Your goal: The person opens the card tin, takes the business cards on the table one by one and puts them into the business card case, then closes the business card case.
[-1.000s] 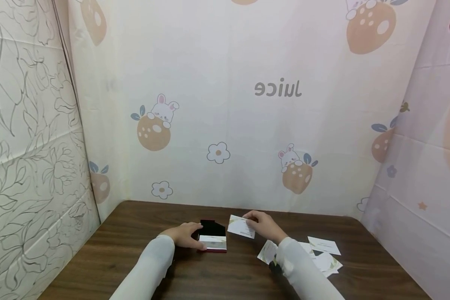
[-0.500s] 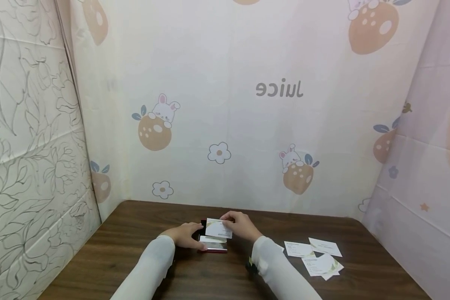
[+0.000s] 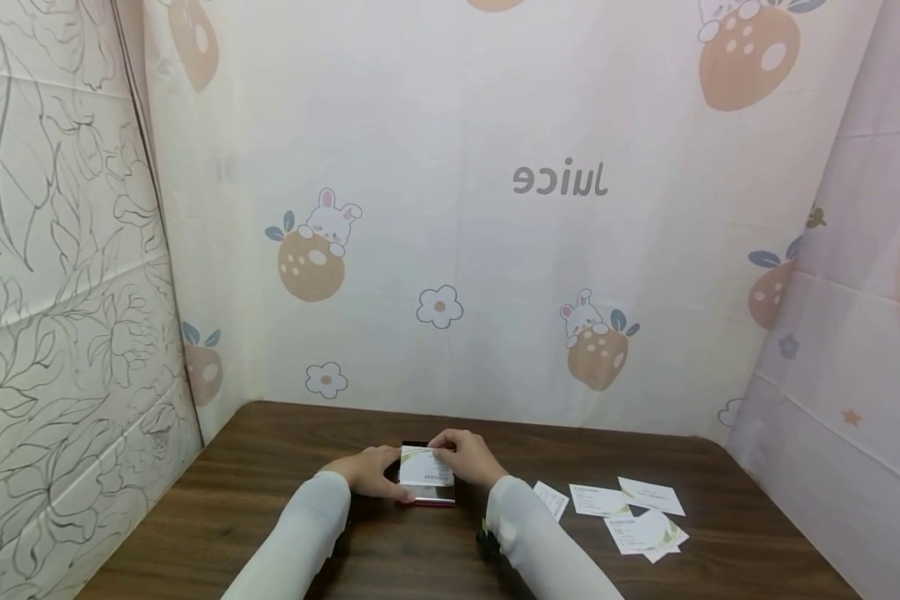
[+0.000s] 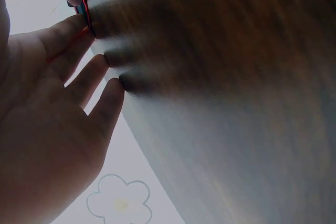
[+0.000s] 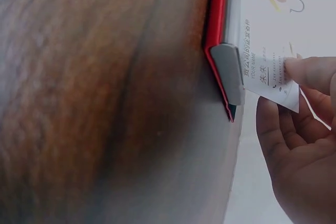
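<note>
Head: your left hand (image 3: 371,472) grips left side of open case (image 3: 437,492), centre of table (image 3: 270,508). Your right hand (image 3: 471,460) pinches card (image 3: 420,468) over it. Judged partway in; loose cards (image 3: 598,500) at right still outside. Table dark wood-grain, wall (image 3: 435,167) pale, fruit-and-rabbit print.

Left wrist: left hand meets case's red edge.

Right wrist: card tilted at case, corner protruding; can't tell how deep.

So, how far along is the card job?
Done: the red case lies open, with the left hand against its side. In hand: the right hand pinches a card at the case, not yet released. Apparently remaining: the loose cards on the table at right. Whether the case already holds others is hidden.
</note>
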The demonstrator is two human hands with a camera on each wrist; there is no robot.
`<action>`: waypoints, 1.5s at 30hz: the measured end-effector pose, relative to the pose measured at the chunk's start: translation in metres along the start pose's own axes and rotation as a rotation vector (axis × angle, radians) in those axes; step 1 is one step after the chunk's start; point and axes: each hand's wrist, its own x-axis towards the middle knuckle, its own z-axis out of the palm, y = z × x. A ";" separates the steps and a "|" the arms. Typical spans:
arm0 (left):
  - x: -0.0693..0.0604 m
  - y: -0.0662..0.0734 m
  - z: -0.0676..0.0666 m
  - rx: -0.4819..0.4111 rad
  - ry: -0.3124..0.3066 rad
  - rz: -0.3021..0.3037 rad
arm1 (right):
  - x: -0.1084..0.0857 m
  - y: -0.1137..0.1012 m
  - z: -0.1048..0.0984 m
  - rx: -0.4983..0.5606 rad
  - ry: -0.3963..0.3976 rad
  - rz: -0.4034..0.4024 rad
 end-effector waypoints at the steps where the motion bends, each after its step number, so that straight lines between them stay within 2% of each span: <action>1: 0.000 0.000 0.000 -0.001 0.001 -0.001 | 0.000 0.000 0.000 -0.002 0.002 0.003; 6: -0.003 0.003 -0.002 0.003 0.009 -0.001 | -0.001 -0.001 0.001 -0.008 -0.008 0.019; 14: -0.004 0.004 -0.002 0.016 -0.011 -0.036 | -0.005 -0.001 0.002 -0.044 -0.075 0.004; 23: -0.004 0.003 -0.002 -0.004 -0.006 -0.015 | -0.005 0.001 0.000 -0.080 -0.134 -0.014; 37: -0.007 0.002 -0.001 -0.027 -0.005 -0.017 | -0.007 0.003 0.002 -0.202 -0.164 -0.098; 45: -0.008 0.004 -0.001 -0.031 -0.005 -0.023 | -0.007 0.000 0.004 -0.217 -0.156 -0.089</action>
